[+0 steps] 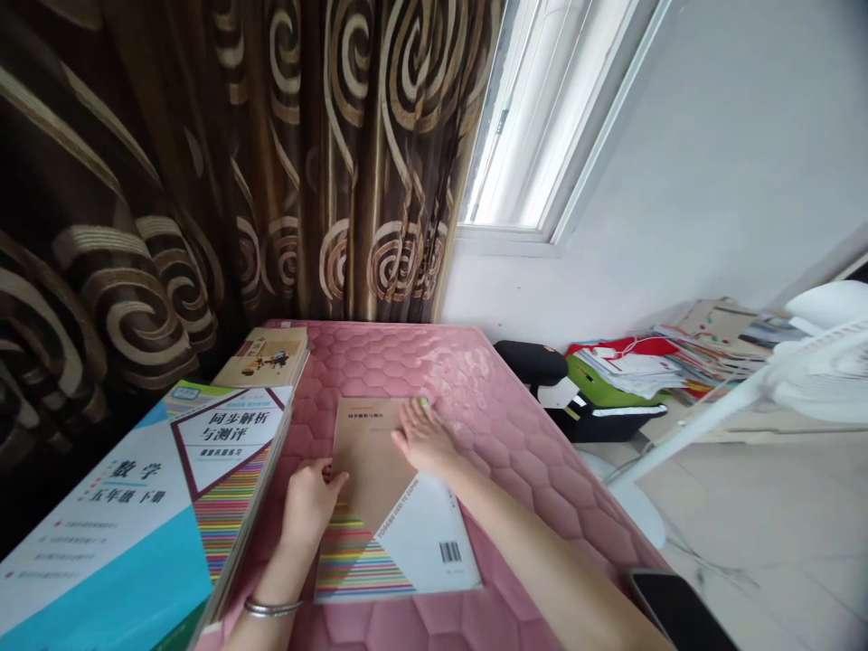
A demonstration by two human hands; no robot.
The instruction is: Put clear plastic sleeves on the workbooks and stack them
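Observation:
A workbook lies on the pink padded table surface with its back cover up; a barcode shows near its lower right corner. My left hand is at the book's left edge, thumb over the cover and fingers curled at the side, pinching that edge. Across the upper right of the cover my right hand lies flat, its fingers stretched toward the top edge. A silver bangle circles my left wrist. To the left rests a stack of books topped by a blue and white math workbook.
Behind that stack sits a tan-covered book pile. A dark phone lies at the right edge. Beyond the table are a black and green box with papers and a white fan. A patterned curtain hangs behind.

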